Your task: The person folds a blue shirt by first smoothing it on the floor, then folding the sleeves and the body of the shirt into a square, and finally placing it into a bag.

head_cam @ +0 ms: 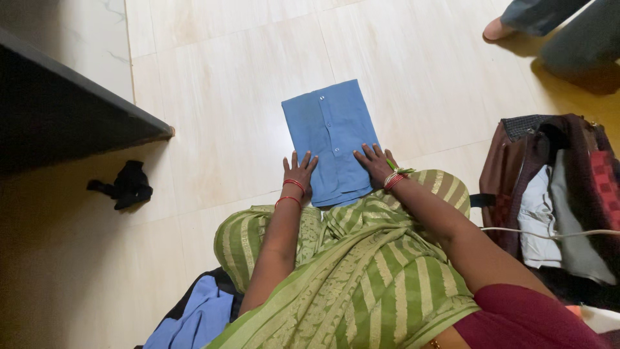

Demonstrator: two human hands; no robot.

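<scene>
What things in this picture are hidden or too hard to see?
Head view:
- Near edge of the folded blue shirt: under the left hand, right hand and green striped sari.
- Another person's foot: rest cut off by the top edge.
- Black cloth: too crumpled to identify.
- Open bag: contents partly buried.

Plain mid-blue on the folded shirt [330, 139], pale buttons up its front, right under the spread fingers [301, 163]. Red bangles [292, 192] just behind them. Green sari [361, 271] with golden stripes below the wrists. Cream floor tiles [219, 84] beyond the fingertips, a black rag [126, 185] off to the left, a maroon bag [516, 174] to the right.
</scene>
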